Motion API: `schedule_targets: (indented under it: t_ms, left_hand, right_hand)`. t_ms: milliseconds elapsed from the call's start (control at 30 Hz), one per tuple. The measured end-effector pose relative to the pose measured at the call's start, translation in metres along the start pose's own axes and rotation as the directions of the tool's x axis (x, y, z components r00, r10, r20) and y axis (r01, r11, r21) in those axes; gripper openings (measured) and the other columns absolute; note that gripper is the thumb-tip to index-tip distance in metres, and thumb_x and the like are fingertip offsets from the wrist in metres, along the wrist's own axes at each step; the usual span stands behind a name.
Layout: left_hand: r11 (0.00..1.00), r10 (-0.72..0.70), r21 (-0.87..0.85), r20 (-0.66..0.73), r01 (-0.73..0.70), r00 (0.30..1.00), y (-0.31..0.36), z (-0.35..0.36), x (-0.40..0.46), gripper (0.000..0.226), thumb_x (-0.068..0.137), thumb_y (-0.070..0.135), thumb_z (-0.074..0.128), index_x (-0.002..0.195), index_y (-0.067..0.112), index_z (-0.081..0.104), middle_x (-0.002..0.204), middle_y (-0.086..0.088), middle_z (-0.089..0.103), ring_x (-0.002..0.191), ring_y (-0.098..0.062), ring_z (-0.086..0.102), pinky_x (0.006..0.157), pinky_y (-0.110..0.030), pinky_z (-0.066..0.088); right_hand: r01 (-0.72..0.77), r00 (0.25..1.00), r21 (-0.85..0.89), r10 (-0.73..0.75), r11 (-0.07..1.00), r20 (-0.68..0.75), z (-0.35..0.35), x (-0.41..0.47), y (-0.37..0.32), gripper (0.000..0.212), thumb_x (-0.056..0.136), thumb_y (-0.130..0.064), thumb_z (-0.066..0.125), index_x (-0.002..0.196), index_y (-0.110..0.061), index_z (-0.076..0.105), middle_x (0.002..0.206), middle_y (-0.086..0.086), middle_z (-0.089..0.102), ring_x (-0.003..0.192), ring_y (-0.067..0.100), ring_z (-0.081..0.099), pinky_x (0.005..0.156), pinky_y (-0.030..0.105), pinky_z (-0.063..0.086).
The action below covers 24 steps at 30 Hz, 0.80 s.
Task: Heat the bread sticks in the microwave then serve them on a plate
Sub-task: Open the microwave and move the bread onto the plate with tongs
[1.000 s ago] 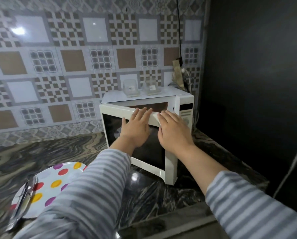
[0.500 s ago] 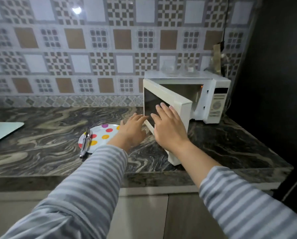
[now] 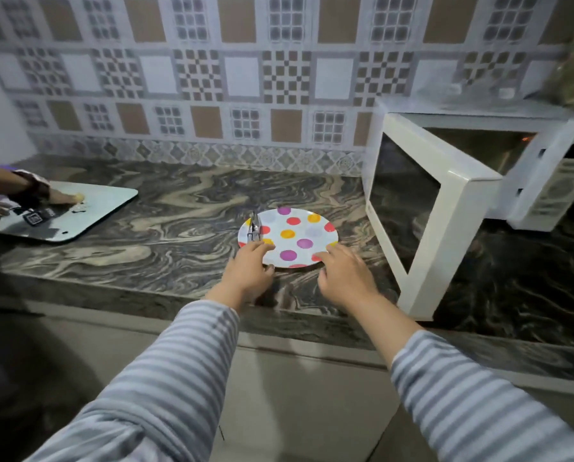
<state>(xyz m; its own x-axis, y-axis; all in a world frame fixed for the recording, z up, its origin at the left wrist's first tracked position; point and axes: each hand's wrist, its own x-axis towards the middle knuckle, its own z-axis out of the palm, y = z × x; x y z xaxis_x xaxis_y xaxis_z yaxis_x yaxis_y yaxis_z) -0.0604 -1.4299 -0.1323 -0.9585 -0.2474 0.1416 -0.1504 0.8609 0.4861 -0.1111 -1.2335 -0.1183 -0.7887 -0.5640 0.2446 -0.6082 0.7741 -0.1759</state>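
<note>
A white plate with coloured dots (image 3: 295,235) lies on the marbled counter, with metal tongs (image 3: 254,226) resting across its left rim. My left hand (image 3: 248,273) reaches the plate's near-left edge, thumb over the rim. My right hand (image 3: 344,275) touches the near-right edge with relaxed fingers. To the right stands the white microwave (image 3: 542,181) with its door (image 3: 422,208) swung wide open toward me. Its cavity is dark and I cannot see bread sticks inside.
At the far left another person's hand (image 3: 29,195) rests on a pale cutting board (image 3: 75,211). Glass jars stand blurred on the microwave top (image 3: 479,95). The open door juts over the counter edge beside my right arm. A patterned tile wall runs behind.
Both hands have left the microwave door, which now stands fully open, and dropped left and down to the dotted plate. My view has swung left and pulled back.
</note>
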Motion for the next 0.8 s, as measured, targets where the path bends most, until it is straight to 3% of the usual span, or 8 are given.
schedule_targets:
  t_ms: [133,233,367,600,700,800]
  left_hand:
    - [0.998,0.005,-0.066,-0.022,-0.006,1.0,-0.041,0.002,0.03,0.058,0.081,0.041,0.049,0.134,0.018,0.05,0.14,-0.006,0.046,0.133,-0.024,0.041,0.11,-0.042,0.034]
    - [0.991,-0.002,-0.133,-0.021,-0.001,1.0,-0.065,0.009,0.054,0.055,0.09,0.044,0.055,0.139,0.022,0.045,0.151,-0.006,0.034,0.141,-0.022,0.029,0.115,-0.038,0.025]
    - [0.979,-0.03,-0.204,-0.066,0.016,0.997,-0.086,0.016,0.079,0.057,0.09,0.053,0.047,0.141,0.028,0.04,0.157,-0.005,0.022,0.145,-0.021,0.019,0.116,-0.04,0.022]
    - [0.997,-0.074,0.003,-0.107,0.075,0.992,-0.1,0.034,0.087,0.075,0.085,0.068,0.023,0.147,0.027,0.032,0.155,-0.007,0.03,0.147,-0.021,0.016,0.119,-0.041,0.014]
    - [0.995,-0.091,0.029,-0.092,0.094,0.992,-0.1,0.037,0.09,0.076,0.085,0.068,0.022,0.148,0.027,0.031,0.157,-0.006,0.027,0.147,-0.019,0.015,0.12,-0.039,0.011]
    - [0.993,-0.108,0.036,-0.057,0.11,0.993,-0.096,0.033,0.089,0.069,0.09,0.067,0.028,0.148,0.03,0.032,0.159,-0.002,0.022,0.148,-0.017,0.011,0.119,-0.037,0.007]
  right_hand:
    - [-0.132,0.991,0.133,0.127,0.982,0.047,0.034,0.039,-0.001,0.046,0.094,-0.021,0.046,0.14,-0.015,0.045,0.15,0.007,0.037,0.141,0.022,0.028,0.113,0.035,0.026]
    - [-0.222,0.975,0.224,0.22,0.949,0.033,0.055,0.063,0.005,0.045,0.096,-0.022,0.045,0.141,-0.015,0.044,0.154,0.01,0.03,0.143,0.025,0.023,0.114,0.038,0.027]
    - [-0.309,0.95,0.186,0.311,0.932,0.021,0.077,0.085,0.018,0.049,0.097,-0.034,0.046,0.144,-0.021,0.04,0.158,0.012,0.017,0.145,0.031,0.012,0.117,0.043,0.018]
    - [-0.449,0.892,0.2,0.45,0.871,0.048,0.095,0.092,0.028,0.055,0.095,-0.041,0.042,0.146,-0.022,0.036,0.16,0.013,0.009,0.148,0.027,0.003,0.119,0.041,0.012]
    - [-0.442,0.897,0.171,0.437,0.881,0.065,0.096,0.093,0.029,0.055,0.097,-0.041,0.04,0.147,-0.02,0.035,0.159,0.015,0.014,0.148,0.026,0.005,0.12,0.038,0.006]
    - [-0.442,0.896,0.198,0.439,0.875,0.063,0.096,0.095,0.03,0.055,0.095,-0.04,0.044,0.146,-0.021,0.038,0.158,0.015,0.018,0.147,0.026,0.009,0.12,0.038,0.01]
